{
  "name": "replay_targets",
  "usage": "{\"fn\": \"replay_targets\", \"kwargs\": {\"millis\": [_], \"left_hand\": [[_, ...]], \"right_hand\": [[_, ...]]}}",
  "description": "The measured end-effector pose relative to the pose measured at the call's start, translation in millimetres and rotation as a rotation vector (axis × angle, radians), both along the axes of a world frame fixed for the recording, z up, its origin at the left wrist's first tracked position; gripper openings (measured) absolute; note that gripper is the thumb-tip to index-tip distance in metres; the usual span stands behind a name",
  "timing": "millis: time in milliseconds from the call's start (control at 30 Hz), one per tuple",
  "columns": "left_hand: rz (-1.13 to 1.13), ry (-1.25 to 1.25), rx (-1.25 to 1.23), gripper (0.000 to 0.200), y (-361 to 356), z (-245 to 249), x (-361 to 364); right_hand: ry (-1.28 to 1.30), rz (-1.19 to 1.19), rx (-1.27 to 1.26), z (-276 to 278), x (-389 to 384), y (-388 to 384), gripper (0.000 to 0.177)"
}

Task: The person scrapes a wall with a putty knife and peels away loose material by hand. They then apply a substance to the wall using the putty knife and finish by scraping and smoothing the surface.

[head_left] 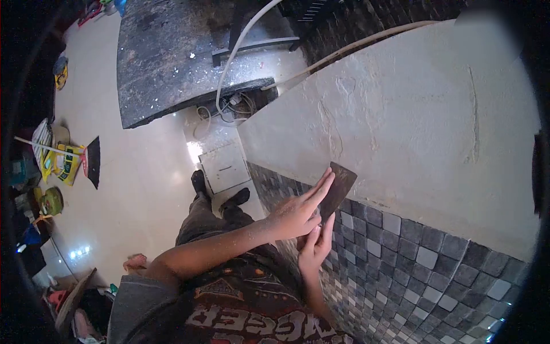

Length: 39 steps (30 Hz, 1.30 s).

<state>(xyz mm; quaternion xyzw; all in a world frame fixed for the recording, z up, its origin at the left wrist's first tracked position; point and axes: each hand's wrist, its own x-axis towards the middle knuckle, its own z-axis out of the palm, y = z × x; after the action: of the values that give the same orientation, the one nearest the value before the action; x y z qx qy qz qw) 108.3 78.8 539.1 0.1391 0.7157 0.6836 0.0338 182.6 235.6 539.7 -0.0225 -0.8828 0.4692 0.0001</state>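
Observation:
A dark brown, flat rectangular sheet [342,186] with pale dust marks lies at the wall, just above the tiles. My left hand [298,215] grips it, fingers stretched along its near side and the thumb tucked below. My right hand [315,249] is closed at its lower end, fingertips right at the edge, partly behind my left hand. Pale dust speckles my left forearm. Around the sheet, the off-white plastered wall [412,132] shows cracks and rough raised patches. Grey mosaic tiles [395,252] cover the wall's other part.
A dark speckled countertop [166,63] juts out ahead on the left. A white cable [229,63] hangs across it down to coiled wires [238,106]. A square floor hatch [225,168] sits near my feet. Along the left lie a broom [93,162] and a yellow bag [66,163].

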Motion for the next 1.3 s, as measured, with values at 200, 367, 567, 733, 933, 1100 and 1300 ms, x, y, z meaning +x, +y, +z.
{"fn": "replay_targets", "kwargs": {"millis": [200,367,567,733,933,1100,1300], "left_hand": [[-0.087,-0.092,-0.077,0.097,2,8,1],[-0.003,-0.022,-0.083,0.095,0,6,-2],[0.095,0.019,-0.078,0.093,9,6,-1],[0.045,-0.056,-0.082,0.093,12,13,1],[-0.033,-0.139,-0.145,0.093,16,14,4],[0.221,-0.007,-0.127,0.091,19,2,-10],[0.033,0.098,-0.205,0.085,0,-10,14]], "right_hand": [[-0.007,-0.039,-0.092,7,-3,-6,0.055],[-0.149,-0.076,-0.162,28,-1,-20,0.056],[-0.053,0.002,-0.021,30,-13,-17,0.055],[0.018,0.066,0.001,30,-13,0,0.055],[-0.135,0.089,-0.05,60,-23,0,0.052],[-0.101,0.161,0.01,50,-50,-9,0.054],[-0.201,0.086,-0.038,55,7,26,0.055]]}}
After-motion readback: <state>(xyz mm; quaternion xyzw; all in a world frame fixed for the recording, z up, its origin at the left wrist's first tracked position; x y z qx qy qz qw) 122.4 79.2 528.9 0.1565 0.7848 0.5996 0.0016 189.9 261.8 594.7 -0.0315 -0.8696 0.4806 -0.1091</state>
